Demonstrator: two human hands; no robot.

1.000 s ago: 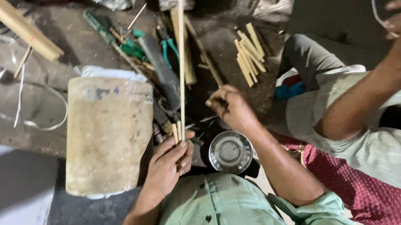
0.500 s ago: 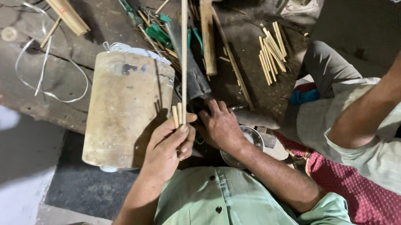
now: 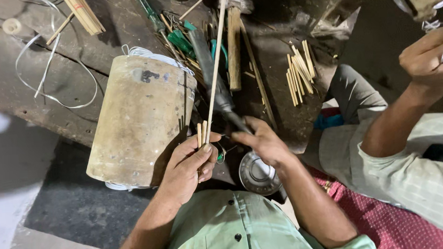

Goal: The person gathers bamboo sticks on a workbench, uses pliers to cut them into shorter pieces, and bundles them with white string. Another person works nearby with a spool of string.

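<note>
Low centre of frame: our left hand (image 3: 185,167) is closed on a long thin stick (image 3: 215,68) and a few short sticks (image 3: 200,133). The thumb pins them against the fingers. The long stick runs from this grip up to the top edge of the frame, nearly vertical, leaning slightly right.

Just right of it, our right hand (image 3: 261,142) has its fingers curled around the lower end of a dark tool (image 3: 213,76). We cannot tell how firmly this grip is closed, since the fingers hide the contact. The tool runs up and left from the hand, close beside the long stick.

Below the right hand sits a round metal lid (image 3: 258,174), partly covered by the wrist.

Left of centre, a tan drum (image 3: 141,116) lies on its side, touching the left hand's knuckles. White wire shows at both of its ends.

Further up, on the dark desk (image 3: 20,108): green-handled tools (image 3: 178,40) at upper centre, a wood strip (image 3: 234,47) to their right, and a loose pile of cut sticks (image 3: 300,71) at centre right. White wire loops (image 3: 49,81) lie at upper left, with a stick bundle (image 3: 84,12) above them.

Right edge: another person's hand (image 3: 425,58) holds white wire, with a pale striped sleeve below it.
</note>
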